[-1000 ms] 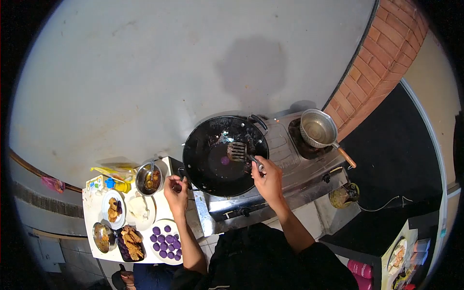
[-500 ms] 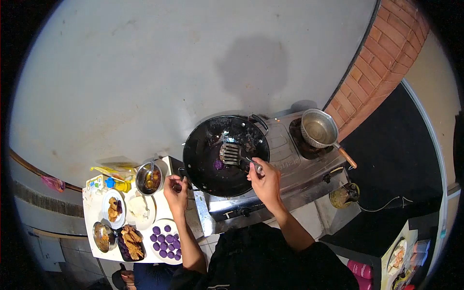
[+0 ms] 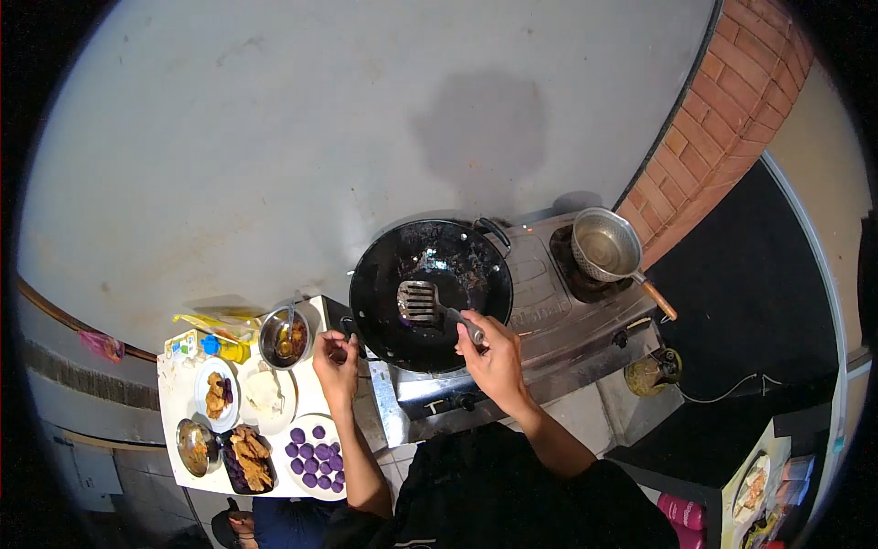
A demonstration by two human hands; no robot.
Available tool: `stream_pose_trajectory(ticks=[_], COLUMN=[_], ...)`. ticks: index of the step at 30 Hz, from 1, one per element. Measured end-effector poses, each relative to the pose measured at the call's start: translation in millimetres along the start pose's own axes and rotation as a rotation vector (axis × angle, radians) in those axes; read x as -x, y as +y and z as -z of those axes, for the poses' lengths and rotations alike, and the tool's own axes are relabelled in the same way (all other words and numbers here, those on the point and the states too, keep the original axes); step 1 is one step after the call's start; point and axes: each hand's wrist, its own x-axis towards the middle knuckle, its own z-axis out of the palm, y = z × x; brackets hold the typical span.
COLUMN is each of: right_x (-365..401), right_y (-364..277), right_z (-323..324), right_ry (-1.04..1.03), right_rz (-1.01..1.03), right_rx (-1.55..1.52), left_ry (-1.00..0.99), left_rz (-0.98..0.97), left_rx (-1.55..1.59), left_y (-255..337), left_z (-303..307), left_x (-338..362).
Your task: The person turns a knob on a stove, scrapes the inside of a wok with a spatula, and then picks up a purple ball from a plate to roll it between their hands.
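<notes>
A black wok with two loop handles sits on the stove. My right hand grips a slotted spatula, its flat head down inside the wok. A bit of purple shows at the edge of the spatula head; most of that piece is hidden beneath it. At the wok's left side, my left hand has its fingers closed at the loop handle. The fingers partly cover that handle.
A steel saucepan with a wooden handle rests on the right burner. Left of the stove, a white table bears a plate of purple balls, a metal bowl, and several other dishes. A person is below the table.
My right hand has moved slightly left and down with the spatula. Its head has slid left in the wok, over the purple ball that showed before. My left hand stays at the handle.
</notes>
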Motion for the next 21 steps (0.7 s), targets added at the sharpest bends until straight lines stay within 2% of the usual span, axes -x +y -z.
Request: stream_pose_trajectory(ticks=[11, 17, 21], right_x=[0.2, 10.5, 8.3], right_y=[2.0, 1.0, 4.5], right_z=[15.0, 10.8, 4.7], right_ry=[0.079, 0.074, 0.070], right_rz=[-0.068, -0.288, -0.334], right_rx=[0.007, -0.066, -0.081], left_ry=[-0.005, -0.005, 0.005], left_rz=[-0.039, -0.027, -0.008], left_rx=[-0.044, -0.033, -0.020], left_y=[-2.7, -3.1, -4.9], left_z=[2.0, 2.5, 1.7], left_x=[-0.2, -1.2, -1.0])
